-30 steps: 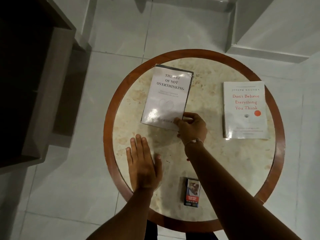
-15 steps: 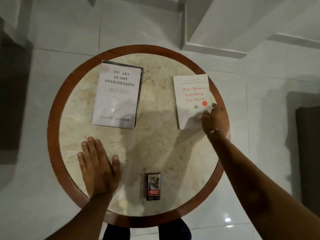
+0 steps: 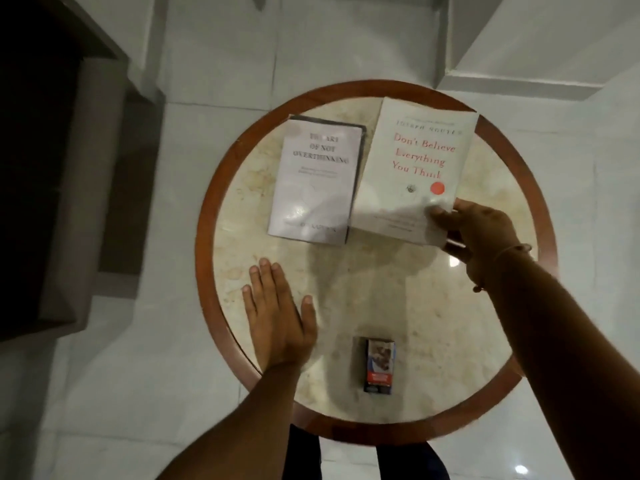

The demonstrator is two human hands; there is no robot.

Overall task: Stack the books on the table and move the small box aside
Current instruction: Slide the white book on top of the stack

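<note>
A white book titled "The Art of Not Overthinking" (image 3: 315, 181) lies flat on the far left part of the round table (image 3: 381, 289). My right hand (image 3: 474, 233) grips the lower right corner of a second white book, "Don't Believe Everything You Think" (image 3: 415, 168), held raised above the table and just right of the first book, its left edge over that book's right edge. My left hand (image 3: 277, 313) rests flat on the table's near left, fingers spread. A small dark box (image 3: 379, 365) with a red label stands near the table's front edge.
The table has a marble top and a raised red-brown wooden rim (image 3: 204, 237). Dark furniture (image 3: 62, 188) stands on the tiled floor to the left. A white step or ledge (image 3: 519, 84) sits beyond the table at the upper right.
My right hand left the first book, reached right to the second book, gripped it and lifted it leftward next to the first book. The left hand stayed flat.
</note>
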